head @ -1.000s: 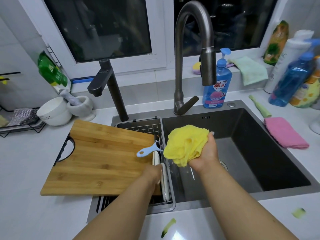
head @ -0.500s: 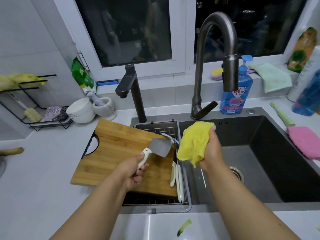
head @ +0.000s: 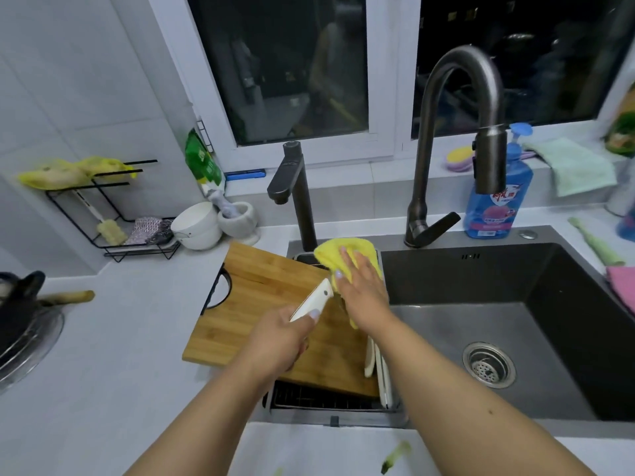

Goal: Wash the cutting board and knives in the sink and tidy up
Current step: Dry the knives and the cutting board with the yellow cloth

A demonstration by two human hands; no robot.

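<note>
- Over the bamboo cutting board [head: 275, 304], the white-handled knife [head: 314, 302] sits in the left hand [head: 278, 341], whose grip is clenched round the handle; the blade is hidden under the cloth.
- Right beside it, the right hand [head: 360, 290] presses a fluffy yellow cloth [head: 338, 250] against the blade area with fingers stretched flat, so that grip is released, not curled round anything.
- Under both, the board lies half on the white surface [head: 120, 338] and half across the wire drain basket [head: 326, 400] at the left end of the dark steel sink [head: 515, 304].
- By the board's right edge, pale-handled utensils [head: 374, 365] stand in the basket; whether they are more knives I cannot tell.
- The step in hand looks like wiping the blade. To do it well, I would keep the edge turned away from the palm, stroke from the spine side outward toward the tip, and hold the handle steady so the knife does not twist.
- Risk, as I judge it: flat fingers over a hidden edge can slip onto it if the cloth bunches.
- Farther back stand the tall curved tap [head: 457, 132] and a blue pump bottle of dish soap [head: 498, 197]; no water appears to be running.
</note>
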